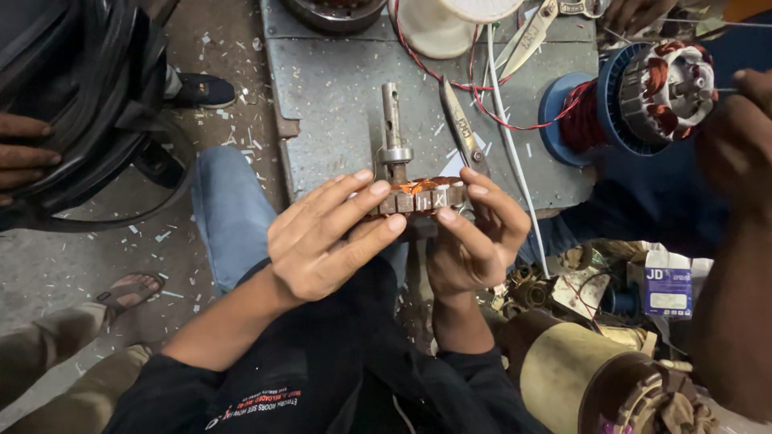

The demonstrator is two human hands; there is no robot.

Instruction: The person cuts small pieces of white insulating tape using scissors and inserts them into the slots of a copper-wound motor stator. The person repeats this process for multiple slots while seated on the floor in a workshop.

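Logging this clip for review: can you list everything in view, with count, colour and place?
motor rotor: 1, grey steel with copper winding, held over the bench edge, shaft pointing away
metal bench: 1, grey-green, centre top
scissors: 2 pairs, steel, one right of the rotor, one at top
wire: red and white strands, across the bench
second rotor on blue spool: 1, top right, in another person's hands
white cup: 1, top edge
yellowish motor housing: 1, bottom right
black tyre: 1, top left
left hand: grip on the rotor
right hand: grip on the rotor
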